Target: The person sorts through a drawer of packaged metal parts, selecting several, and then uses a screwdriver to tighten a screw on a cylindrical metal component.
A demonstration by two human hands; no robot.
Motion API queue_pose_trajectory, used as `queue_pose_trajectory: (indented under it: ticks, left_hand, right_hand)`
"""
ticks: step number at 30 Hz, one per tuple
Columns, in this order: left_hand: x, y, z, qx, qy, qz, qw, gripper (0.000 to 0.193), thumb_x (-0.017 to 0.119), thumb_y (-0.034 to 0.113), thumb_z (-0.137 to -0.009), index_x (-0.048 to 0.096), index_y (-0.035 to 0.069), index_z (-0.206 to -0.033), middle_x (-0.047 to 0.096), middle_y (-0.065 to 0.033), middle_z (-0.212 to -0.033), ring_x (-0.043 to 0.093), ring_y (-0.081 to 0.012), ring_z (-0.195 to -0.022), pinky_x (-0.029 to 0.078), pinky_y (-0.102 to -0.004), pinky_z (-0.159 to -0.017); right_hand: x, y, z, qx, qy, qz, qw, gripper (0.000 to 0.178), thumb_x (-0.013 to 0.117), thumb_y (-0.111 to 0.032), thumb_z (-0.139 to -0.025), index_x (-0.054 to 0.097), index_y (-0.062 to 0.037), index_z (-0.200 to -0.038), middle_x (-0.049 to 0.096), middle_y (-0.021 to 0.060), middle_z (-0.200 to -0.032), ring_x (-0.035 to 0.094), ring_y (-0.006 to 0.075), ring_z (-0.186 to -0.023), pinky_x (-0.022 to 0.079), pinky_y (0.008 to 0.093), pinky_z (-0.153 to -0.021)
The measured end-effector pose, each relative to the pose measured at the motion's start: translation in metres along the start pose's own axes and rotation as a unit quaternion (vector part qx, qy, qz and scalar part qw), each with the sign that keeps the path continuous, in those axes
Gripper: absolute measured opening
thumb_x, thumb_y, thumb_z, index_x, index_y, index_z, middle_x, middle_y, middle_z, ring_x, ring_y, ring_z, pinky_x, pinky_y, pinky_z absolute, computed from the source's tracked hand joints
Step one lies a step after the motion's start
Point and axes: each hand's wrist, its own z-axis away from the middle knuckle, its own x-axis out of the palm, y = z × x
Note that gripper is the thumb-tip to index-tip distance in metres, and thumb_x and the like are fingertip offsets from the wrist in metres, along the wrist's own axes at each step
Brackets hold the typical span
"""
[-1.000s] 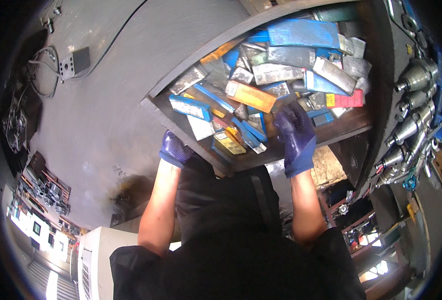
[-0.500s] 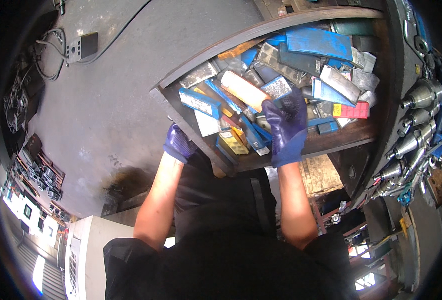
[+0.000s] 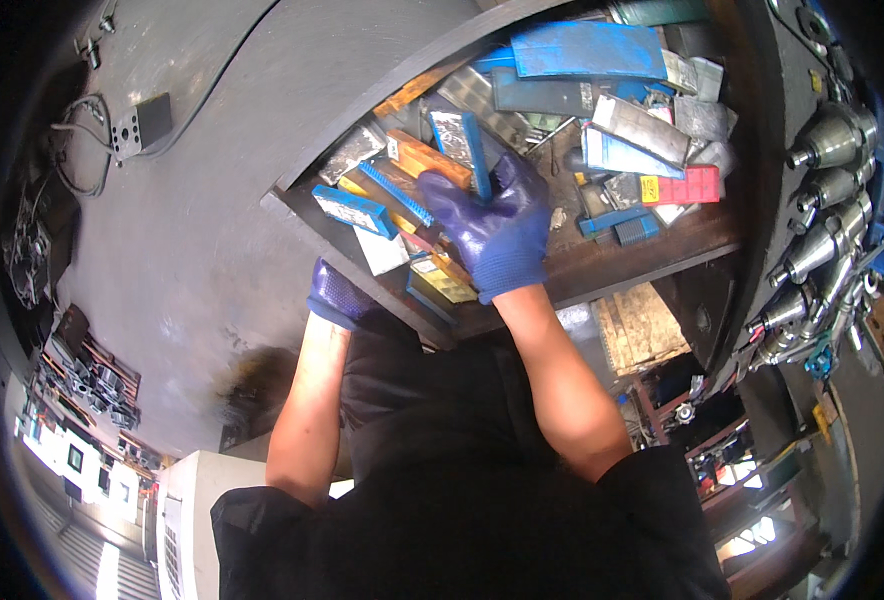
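My right hand (image 3: 492, 222), in a purple coated glove with a blue cuff, reaches into a dark drawer (image 3: 602, 268). Its thumb and fingers are spread around the lower end of a narrow blue-and-white box (image 3: 460, 150). By the thumb lies an orange box (image 3: 428, 160). Other small boxes lie to the left: a blue one with a white label (image 3: 354, 210), a strip with a ribbed blue edge (image 3: 396, 192) and a yellow one (image 3: 446, 281). My left hand (image 3: 342, 292), gloved alike, is curled against the drawer's outer left side; what its fingers hold is hidden.
Further right in the drawer lie a large blue box (image 3: 587, 50), a red box (image 3: 684, 186) and several grey and clear cases. Metal tool holders (image 3: 832, 190) line the right side. A block with holes (image 3: 142, 126) and a cable (image 3: 227, 75) are on the grey floor.
My right hand has moved left within the drawer. The orange and blue-and-white boxes have shifted left, baring drawer bottom behind them. The view has shifted slightly; my left hand stays by the drawer.
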Motion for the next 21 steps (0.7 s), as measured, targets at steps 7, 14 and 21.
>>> queue_pose_trajectory:
  ticks: [7,14,21]
  left_hand:
    - [-0.017,0.035,-0.022,0.054,0.026,-0.026,0.998,0.012,0.062,0.020,-0.079,0.065,0.010,-0.073,0.061,-0.0122,-0.077,0.063,-0.0318,-0.079,0.052,-0.0423,-0.073]
    - [-0.015,0.004,-0.001,-0.008,-0.132,-0.200,0.971,0.036,0.049,0.022,-0.097,0.055,0.006,-0.129,0.062,-0.0126,-0.126,0.059,-0.0272,-0.117,0.047,-0.0391,-0.099]
    - [-0.002,-0.027,0.033,-0.083,-0.111,-0.092,0.986,0.044,0.049,0.029,-0.096,0.052,0.007,-0.135,0.057,-0.0140,-0.136,0.052,-0.0304,-0.126,0.042,-0.0410,-0.106]
  right_hand:
    - [0.001,0.003,0.007,0.023,0.001,-0.060,0.998,0.033,0.080,-0.019,-0.073,0.071,-0.0044,-0.101,0.069,0.0165,-0.092,0.068,0.0312,-0.091,0.052,0.0402,-0.081]
    - [-0.049,-0.010,0.026,-0.089,0.048,0.075,0.992,0.040,0.081,-0.013,-0.080,0.067,0.0005,-0.115,0.068,0.0098,-0.108,0.065,0.0171,-0.095,0.053,0.0332,-0.084]
    - [-0.142,-0.025,0.028,-0.006,0.193,0.062,0.979,0.045,0.076,0.005,-0.080,0.063,0.0001,-0.123,0.069,0.0079,-0.110,0.065,0.0146,-0.096,0.053,0.0307,-0.089]
